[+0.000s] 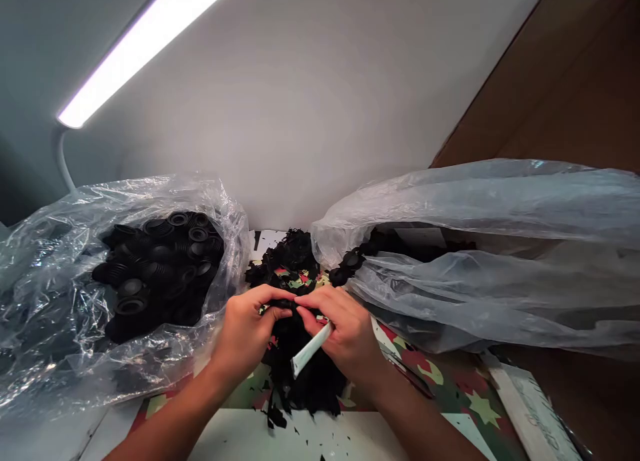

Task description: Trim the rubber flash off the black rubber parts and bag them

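Above a heap of black scraps [313, 381], my left hand [245, 331] pinches a small black rubber piece [286, 305] between thumb and forefinger. The thumb and forefinger of my right hand [347, 324] close on the same piece from the other side, and its exact shape is mostly covered. Tucked in the right hand is a flat white strip-like handle [311, 351], pointing down to the left; its other end is hidden. To the left lies an open clear plastic bag [45, 301] full of ribbed black rubber bellows-like parts [160, 268].
At right, a second translucent bag [500, 288] lies open with black parts [350, 264] at its mouth. Behind it rises a cardboard box [560, 81]. More black scraps [293, 248] sit near the wall. A lit lamp [145, 48] hangs at upper left. White paper [240, 441] covers the front.
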Demonstrator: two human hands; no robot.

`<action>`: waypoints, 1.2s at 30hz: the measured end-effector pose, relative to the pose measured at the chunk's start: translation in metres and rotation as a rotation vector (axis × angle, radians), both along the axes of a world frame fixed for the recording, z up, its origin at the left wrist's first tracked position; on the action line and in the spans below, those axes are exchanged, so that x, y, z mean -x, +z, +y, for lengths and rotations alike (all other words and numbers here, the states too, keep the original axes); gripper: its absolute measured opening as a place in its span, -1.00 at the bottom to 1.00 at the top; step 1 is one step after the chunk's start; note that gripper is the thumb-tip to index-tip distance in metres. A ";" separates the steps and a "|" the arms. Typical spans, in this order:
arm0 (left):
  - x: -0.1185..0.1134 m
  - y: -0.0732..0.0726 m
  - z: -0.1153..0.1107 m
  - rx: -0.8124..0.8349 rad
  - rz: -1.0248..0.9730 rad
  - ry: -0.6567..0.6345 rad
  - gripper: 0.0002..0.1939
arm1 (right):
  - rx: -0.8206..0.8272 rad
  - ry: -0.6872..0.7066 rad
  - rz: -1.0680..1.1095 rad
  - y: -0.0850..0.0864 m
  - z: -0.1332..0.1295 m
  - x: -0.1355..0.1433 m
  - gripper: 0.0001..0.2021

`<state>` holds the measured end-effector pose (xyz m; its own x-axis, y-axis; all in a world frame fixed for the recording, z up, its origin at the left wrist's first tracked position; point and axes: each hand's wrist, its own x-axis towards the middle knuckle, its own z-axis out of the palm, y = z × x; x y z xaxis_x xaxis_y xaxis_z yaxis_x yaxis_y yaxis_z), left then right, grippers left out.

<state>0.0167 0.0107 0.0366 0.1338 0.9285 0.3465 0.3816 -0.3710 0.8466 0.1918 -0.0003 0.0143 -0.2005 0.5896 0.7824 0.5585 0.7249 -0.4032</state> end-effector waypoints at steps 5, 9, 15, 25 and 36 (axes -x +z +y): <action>0.000 -0.003 -0.002 -0.120 0.097 0.023 -0.74 | -0.114 -0.048 -0.118 0.001 0.000 0.002 -0.85; 0.000 -0.007 -0.003 -0.196 0.131 0.005 -0.72 | -0.124 -0.102 -0.203 0.002 -0.001 0.006 -0.77; 0.000 0.001 -0.008 -0.065 -0.012 -0.062 -0.52 | 0.128 -0.206 0.003 -0.003 0.014 -0.011 -0.84; 0.004 -0.004 0.009 0.358 -0.656 -0.160 -0.71 | 0.450 -0.008 0.201 -0.001 0.010 -0.009 -0.83; -0.001 -0.001 0.007 0.663 -0.814 -0.245 -0.60 | 0.623 0.126 0.394 0.005 0.003 -0.001 -0.81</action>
